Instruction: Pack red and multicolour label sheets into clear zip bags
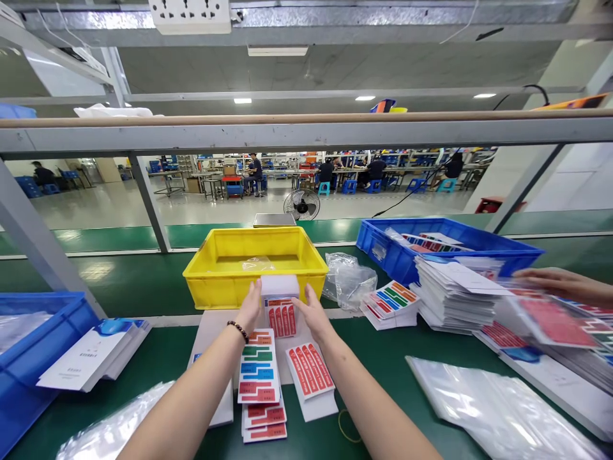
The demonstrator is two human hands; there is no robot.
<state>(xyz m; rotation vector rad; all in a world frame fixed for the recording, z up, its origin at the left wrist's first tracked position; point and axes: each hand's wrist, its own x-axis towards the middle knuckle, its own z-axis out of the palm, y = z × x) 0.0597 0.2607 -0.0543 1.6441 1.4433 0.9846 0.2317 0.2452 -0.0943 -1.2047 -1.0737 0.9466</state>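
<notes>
My left hand (249,308), with a dark beaded bracelet at its wrist, and my right hand (313,314) press from both sides on a stack of label sheets (281,319). The stack stands tilted up at the front of the yellow bin (253,291), with red labels facing me and a pale upper part. Below it, between my forearms, lie overlapping sheets of multicoloured labels (260,370). Beside my right wrist is a pile of red label sheets (311,374). A rubber band (348,427) rests near my right forearm.
At right, a blue bin (393,252), a tall pile of white booklets (454,297) and clear bags (498,402). A co-worker's hand (550,281) reaches over blurred sheets. At left, another blue bin (29,358) and booklets (90,358). A shelf beam (306,133) crosses overhead.
</notes>
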